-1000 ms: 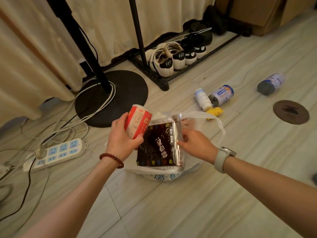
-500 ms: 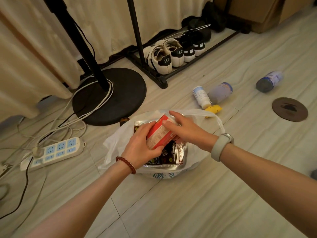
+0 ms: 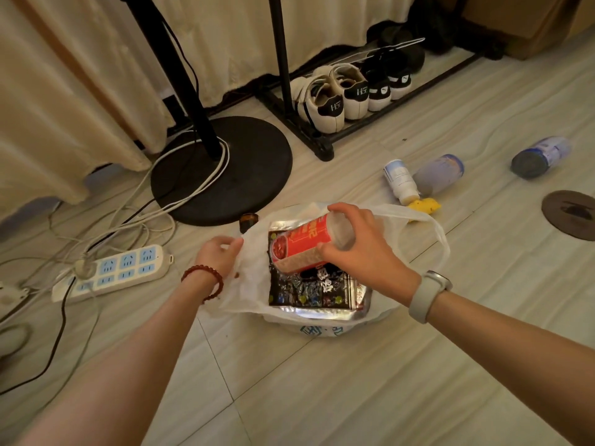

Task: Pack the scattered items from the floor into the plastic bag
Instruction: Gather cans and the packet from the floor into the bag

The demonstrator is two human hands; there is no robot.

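Note:
A white plastic bag (image 3: 254,294) lies open on the tiled floor. Inside it rests a dark foil snack packet (image 3: 315,289). My right hand (image 3: 360,249) grips a red cylindrical container (image 3: 302,244), tilted over the bag's mouth above the packet. My left hand (image 3: 219,255) pinches the bag's left edge and holds it open. Beyond the bag lie a white bottle (image 3: 399,180), a grey bottle (image 3: 438,173), a yellow item (image 3: 423,206) and a blue-capped bottle (image 3: 541,156). A small dark jar (image 3: 248,220) sits just behind the bag.
A black round stand base (image 3: 244,175) with cables stands behind the bag. A white power strip (image 3: 116,272) lies at the left. A shoe rack with shoes (image 3: 347,94) is at the back, a brown floor cover (image 3: 570,214) at the right.
The red container passed from my left hand to my right hand and now tilts over the bag. My left hand moved left to the bag's edge.

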